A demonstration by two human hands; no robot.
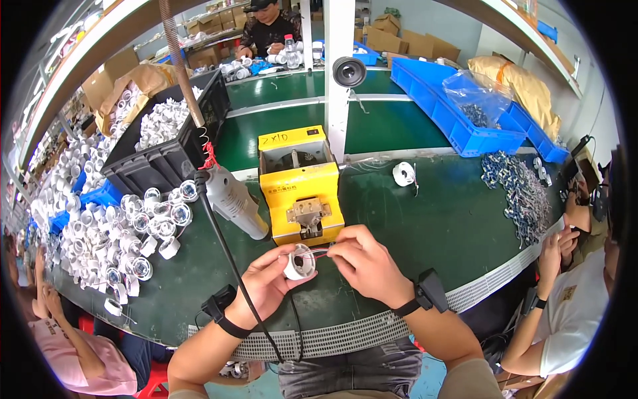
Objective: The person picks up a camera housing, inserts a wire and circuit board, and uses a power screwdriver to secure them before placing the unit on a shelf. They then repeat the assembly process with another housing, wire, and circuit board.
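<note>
L hand grip closed round white lamp socket, held above green counter edge | R hand fingertips pinched thin red wires coming off socket | yellow machine just behind, hanging screwdriver to its L | white sockets pile far L

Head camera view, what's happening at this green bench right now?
A person at a green bench holds a small white round housing in the left hand, while the right hand pinches thin red wires coming from it. A yellow machine stands just behind, a pile of white housings to the left.
</note>
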